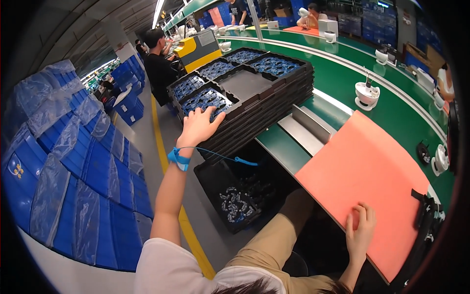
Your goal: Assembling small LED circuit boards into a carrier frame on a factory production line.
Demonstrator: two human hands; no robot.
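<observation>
My left hand [199,126], a blue strap [179,159] round its wrist, reaches to the near left corner of the top black tray [254,95]. Its fingers are spread, with the tips at the small blue parts [208,98] in one compartment. I see nothing held in it, though the fingertips partly cover the parts. Several such trays are stacked below. On the orange mat [362,171], close to its front edge, lies my right hand [361,228]. Its fingers are loosely bent and apart, and no object shows in them.
A metal bracket [306,128] stands between stack and mat. Black tools or straps [428,215] lie at the mat's right edge. White devices [366,94] sit on the green conveyor [323,73]. Below the bench is a black bin [215,188] with small parts. Blue crates [93,181] stand left; co-workers sit beyond.
</observation>
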